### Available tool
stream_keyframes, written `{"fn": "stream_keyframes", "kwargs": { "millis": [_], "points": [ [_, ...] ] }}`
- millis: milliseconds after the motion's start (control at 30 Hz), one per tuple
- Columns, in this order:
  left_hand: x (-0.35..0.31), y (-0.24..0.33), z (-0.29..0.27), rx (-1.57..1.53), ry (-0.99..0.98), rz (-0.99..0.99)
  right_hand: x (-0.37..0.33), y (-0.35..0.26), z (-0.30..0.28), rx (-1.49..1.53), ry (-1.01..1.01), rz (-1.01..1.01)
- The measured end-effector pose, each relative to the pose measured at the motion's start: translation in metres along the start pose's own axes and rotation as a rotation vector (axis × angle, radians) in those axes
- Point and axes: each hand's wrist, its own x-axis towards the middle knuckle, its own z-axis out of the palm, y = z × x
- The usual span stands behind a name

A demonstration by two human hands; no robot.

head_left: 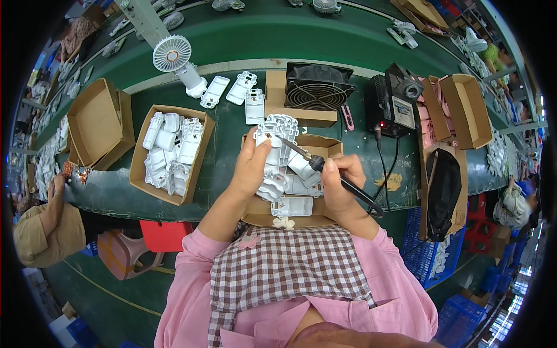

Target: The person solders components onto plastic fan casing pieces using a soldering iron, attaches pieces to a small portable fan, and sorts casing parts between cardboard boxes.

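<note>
My left hand point(249, 168) grips a white plastic housing point(277, 123) with small metal contacts, the thumb laid along its near side. In my right hand point(343, 184) is a soldering iron point(317, 163), held like a pen, its tip at or just above the housing; whether they touch I cannot tell. Below both hands a cardboard box point(333, 145) holds more white housings point(292, 207), partly hidden by my left hand. Three loose housings point(254, 107) lie on the bench beyond my left hand.
At left stands a carton point(204, 130) full of white housings, beside nested cartons point(91, 116). Farther back are a handheld fan point(172, 53), a black cooling fan point(318, 87) and pink tweezers point(347, 118). A soldering station point(387, 110) trails its cable at right. A co-worker's arm point(55, 200) shows far left.
</note>
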Motion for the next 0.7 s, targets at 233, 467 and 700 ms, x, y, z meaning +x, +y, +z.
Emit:
{"fn": "stream_keyframes", "kwargs": {
  "millis": [233,467,700],
  "points": [
    [-0.001,0.0,0.003,0.182,0.012,0.074,0.006,-0.001,0.004,-0.182,-0.066,-0.016],
    [-0.002,0.001,0.005,0.219,0.013,0.087,0.008,-0.002,0.007,-0.186,-0.071,0.009],
    [-0.004,0.008,0.011,0.244,0.031,0.087,0.009,-0.002,0.007,-0.199,-0.08,-0.012]
  ]
}}
